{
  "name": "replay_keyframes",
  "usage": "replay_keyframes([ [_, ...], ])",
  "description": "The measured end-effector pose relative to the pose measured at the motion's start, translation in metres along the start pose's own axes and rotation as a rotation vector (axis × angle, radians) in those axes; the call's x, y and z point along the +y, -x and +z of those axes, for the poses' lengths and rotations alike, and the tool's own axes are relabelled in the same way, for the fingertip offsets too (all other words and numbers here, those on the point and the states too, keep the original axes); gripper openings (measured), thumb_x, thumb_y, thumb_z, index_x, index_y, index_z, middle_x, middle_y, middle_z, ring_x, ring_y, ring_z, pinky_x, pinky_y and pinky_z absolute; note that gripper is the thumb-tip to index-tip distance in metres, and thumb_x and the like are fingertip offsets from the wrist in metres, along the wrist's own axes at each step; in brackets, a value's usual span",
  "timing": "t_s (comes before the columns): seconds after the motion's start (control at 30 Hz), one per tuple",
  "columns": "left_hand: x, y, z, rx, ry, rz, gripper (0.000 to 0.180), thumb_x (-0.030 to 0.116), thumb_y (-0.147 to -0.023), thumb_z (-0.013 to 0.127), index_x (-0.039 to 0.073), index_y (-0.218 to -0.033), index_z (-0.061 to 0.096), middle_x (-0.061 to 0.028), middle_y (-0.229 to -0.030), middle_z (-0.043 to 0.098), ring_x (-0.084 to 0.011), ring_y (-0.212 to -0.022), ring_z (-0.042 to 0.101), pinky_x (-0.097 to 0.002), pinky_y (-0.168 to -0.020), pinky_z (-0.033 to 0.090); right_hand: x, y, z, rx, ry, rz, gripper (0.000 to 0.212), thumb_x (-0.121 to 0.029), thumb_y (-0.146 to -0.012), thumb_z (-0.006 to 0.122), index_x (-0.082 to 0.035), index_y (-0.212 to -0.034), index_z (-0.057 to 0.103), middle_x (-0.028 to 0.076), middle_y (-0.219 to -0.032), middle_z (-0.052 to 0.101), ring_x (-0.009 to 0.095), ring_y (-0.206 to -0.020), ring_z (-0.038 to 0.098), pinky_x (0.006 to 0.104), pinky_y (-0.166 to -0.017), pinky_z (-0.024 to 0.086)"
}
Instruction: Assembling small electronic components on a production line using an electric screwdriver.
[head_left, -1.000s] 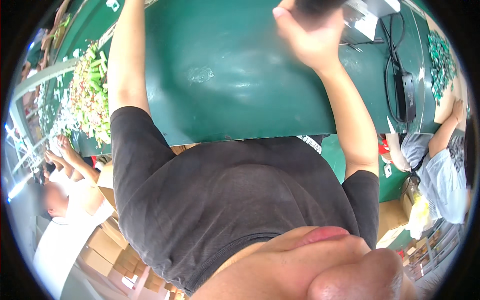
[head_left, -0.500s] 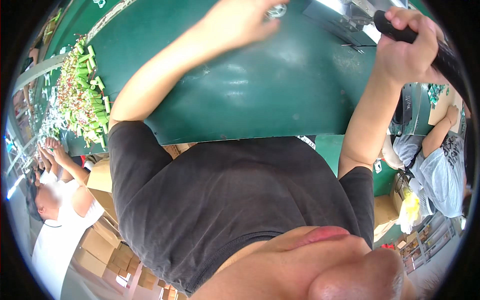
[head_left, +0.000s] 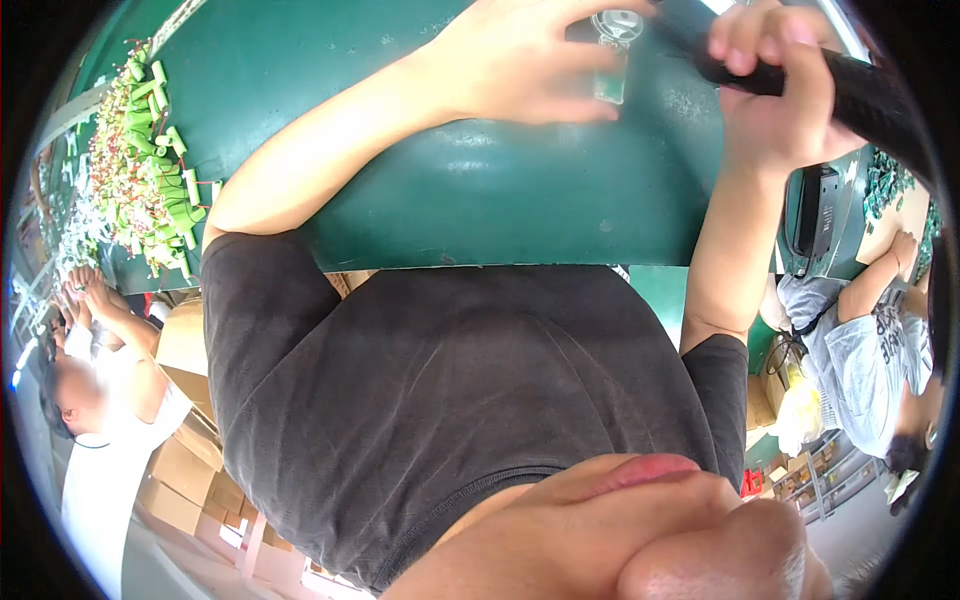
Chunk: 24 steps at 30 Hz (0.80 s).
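My left hand (head_left: 530, 65) reaches over the green tabletop with its fingers spread, smeared by motion. Between and beyond those fingers is a small clear plastic piece (head_left: 612, 85) with a round, spoked end. Whether a fingertip touches it I cannot tell. At the upper right, my right hand (head_left: 780, 95) is wrapped round a thick black cylindrical handle (head_left: 875, 100), thumb over the top. Its dark end points toward the clear piece, and its other end runs off to the right rim.
A heap of green-sleeved cylinders with thin red wires (head_left: 150, 170) lies on the table's left. A black box-shaped device (head_left: 818, 215) sits at the right edge, near small green parts (head_left: 885, 190). Co-workers sit on both sides; cardboard boxes (head_left: 190, 340) stand behind at left.
My left hand has moved right, toward my right hand, and the clear piece shows more fully. My right hand and the black handle have shifted slightly left. The whole view has shifted a little.
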<state>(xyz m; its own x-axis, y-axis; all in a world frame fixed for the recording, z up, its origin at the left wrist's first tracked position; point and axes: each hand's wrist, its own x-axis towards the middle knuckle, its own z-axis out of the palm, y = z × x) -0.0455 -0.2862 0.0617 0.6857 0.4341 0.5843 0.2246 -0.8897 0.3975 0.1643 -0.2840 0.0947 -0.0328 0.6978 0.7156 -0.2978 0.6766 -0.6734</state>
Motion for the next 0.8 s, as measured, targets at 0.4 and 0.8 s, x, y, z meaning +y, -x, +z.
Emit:
replay_keyframes([
  [0.4, -0.004, 0.011, 0.007, -0.112, -0.006, -0.031, 0.026, 0.026, -0.078, 0.081, 0.004, -0.093, 0.077, -0.0249, -0.141, 0.051, -0.0388, -0.129, 0.052, -0.0422, -0.107, 0.047, 0.016, 0.017, 0.019, 0.010, 0.032, 0.079, 0.051, 0.006, -0.097, 0.054, -0.007, -0.141, 0.030, 0.005, -0.070, 0.050, 0.014, -0.049, 0.047, 0.0286, -0.051, 0.047],
  [0.8, -0.006, 0.013, 0.006, -0.118, -0.004, -0.041, 0.024, 0.027, -0.079, 0.080, 0.007, -0.092, 0.077, -0.0224, -0.136, 0.053, -0.0367, -0.127, 0.053, -0.0423, -0.106, 0.047, 0.025, 0.020, 0.023, 0.021, 0.014, 0.109, 0.049, 0.008, -0.094, 0.056, -0.005, -0.134, 0.031, 0.006, -0.068, 0.050, 0.014, -0.047, 0.046, 0.0269, -0.048, 0.043],
])
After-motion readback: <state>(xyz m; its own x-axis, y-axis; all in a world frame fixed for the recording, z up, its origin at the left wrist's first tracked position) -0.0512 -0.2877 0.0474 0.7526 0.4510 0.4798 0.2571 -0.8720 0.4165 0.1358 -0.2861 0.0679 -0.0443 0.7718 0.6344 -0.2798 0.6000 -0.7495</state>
